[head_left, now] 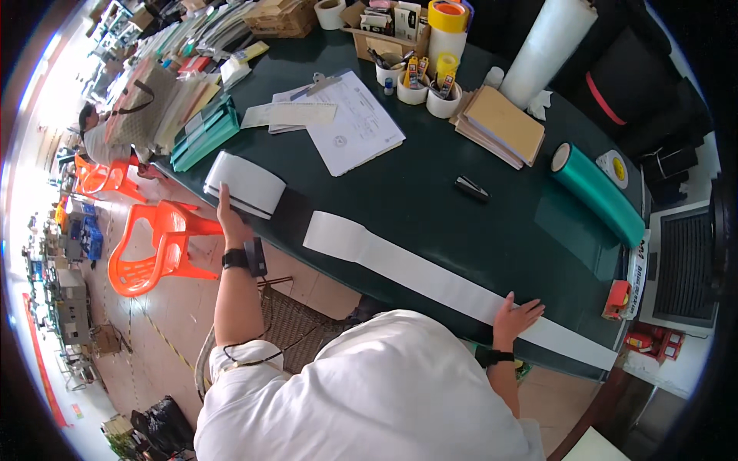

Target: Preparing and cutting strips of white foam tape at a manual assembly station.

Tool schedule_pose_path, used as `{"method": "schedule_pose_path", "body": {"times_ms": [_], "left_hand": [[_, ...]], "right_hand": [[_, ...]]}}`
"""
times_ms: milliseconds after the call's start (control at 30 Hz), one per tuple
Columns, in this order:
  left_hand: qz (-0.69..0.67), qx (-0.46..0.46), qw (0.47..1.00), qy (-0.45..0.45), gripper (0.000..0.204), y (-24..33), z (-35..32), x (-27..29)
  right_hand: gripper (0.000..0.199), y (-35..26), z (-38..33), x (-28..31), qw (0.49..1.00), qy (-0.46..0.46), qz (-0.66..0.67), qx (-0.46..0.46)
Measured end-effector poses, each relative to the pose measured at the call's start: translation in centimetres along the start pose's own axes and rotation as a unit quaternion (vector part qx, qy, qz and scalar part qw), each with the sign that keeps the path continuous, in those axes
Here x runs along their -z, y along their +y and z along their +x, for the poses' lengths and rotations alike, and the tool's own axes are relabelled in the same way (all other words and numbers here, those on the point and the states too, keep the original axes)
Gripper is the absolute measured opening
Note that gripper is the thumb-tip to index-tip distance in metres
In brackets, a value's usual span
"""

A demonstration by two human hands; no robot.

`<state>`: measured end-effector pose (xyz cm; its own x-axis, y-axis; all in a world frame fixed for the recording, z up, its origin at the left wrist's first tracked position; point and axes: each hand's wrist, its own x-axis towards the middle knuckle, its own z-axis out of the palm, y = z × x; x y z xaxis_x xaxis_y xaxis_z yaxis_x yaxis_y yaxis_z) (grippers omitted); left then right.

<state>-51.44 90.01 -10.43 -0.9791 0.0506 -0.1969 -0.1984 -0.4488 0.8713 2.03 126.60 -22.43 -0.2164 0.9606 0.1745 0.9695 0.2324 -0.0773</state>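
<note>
At the table's left edge, my left hand (232, 219) is at the near side of a thick white paper stack (250, 180). One straight finger lies along the stack's left end; the other fingers are largely hidden, and the hand appears closed on it. A long white paper strip (430, 279) runs along the near table edge, from a raised, curved left end to the right corner. My right hand (516, 319) rests on the strip towards its right end, with fingers outstretched and palm down.
The dark green table (369, 192) carries papers (346, 123), a black stapler-like object (471, 189), brown envelopes (500, 123), pen cups (413, 88) and a green film roll (596, 192). An orange chair (157, 246) stands left; a wicker chair (296, 319) is beside me. A person (96, 138) sits far left.
</note>
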Motion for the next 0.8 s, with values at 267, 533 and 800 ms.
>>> {"method": "schedule_pose_path", "body": {"times_ms": [267,533,800], "left_hand": [[0.108,-0.064,0.991,0.046,0.050,0.6,3.3,2.0],[0.006,0.077,0.996,-0.043,0.058,1.8,4.2,2.5],[0.004,0.102,0.995,-0.008,0.059,0.4,-2.7,-2.7]], "right_hand": [[0.096,-1.3,0.5,0.3,0.988,-0.086,-0.054,-0.116],[0.096,3.5,2.3,0.6,0.987,-0.084,-0.020,-0.137],[0.096,12.1,5.3,1.1,0.986,-0.085,-0.021,-0.143]]}}
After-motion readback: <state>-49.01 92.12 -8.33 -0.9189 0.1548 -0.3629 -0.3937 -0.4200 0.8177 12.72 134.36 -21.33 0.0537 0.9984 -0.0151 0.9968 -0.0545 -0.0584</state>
